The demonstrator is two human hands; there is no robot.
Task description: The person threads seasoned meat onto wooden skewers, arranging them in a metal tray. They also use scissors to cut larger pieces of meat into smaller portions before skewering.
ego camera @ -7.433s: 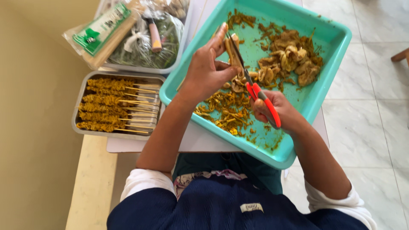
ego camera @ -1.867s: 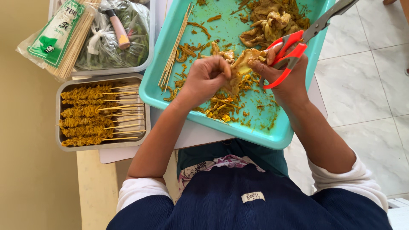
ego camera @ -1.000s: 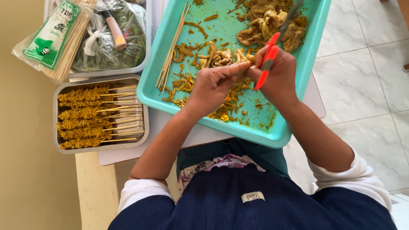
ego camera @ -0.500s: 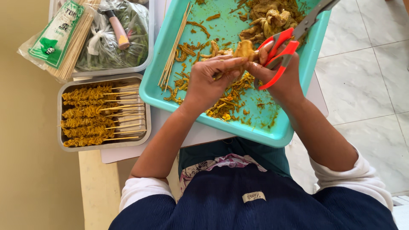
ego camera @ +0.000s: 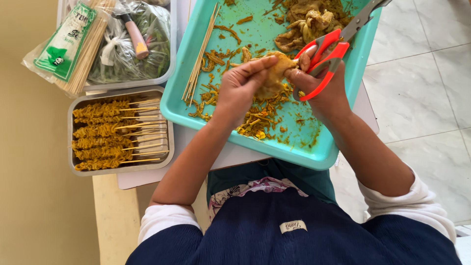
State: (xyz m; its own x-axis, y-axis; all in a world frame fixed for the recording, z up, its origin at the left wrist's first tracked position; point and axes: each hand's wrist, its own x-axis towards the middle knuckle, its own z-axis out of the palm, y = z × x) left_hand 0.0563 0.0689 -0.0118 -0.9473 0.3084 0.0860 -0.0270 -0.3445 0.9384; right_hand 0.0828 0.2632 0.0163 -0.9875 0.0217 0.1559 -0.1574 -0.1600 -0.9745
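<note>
Two hands meet over the teal plastic tray (ego camera: 314, 152): a yellow marinated meat piece (ego camera: 275, 73) is pinched by the left hand (ego camera: 240, 88), dangerously near the red-handled scissors (ego camera: 326, 54) gripped by the right hand (ego camera: 321, 86).

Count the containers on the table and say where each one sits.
3. The teal tray lies under both hands, the metal tray of finished skewers sits to its left, and a clear tub sits behind that. More may lie beyond the frame.
</note>
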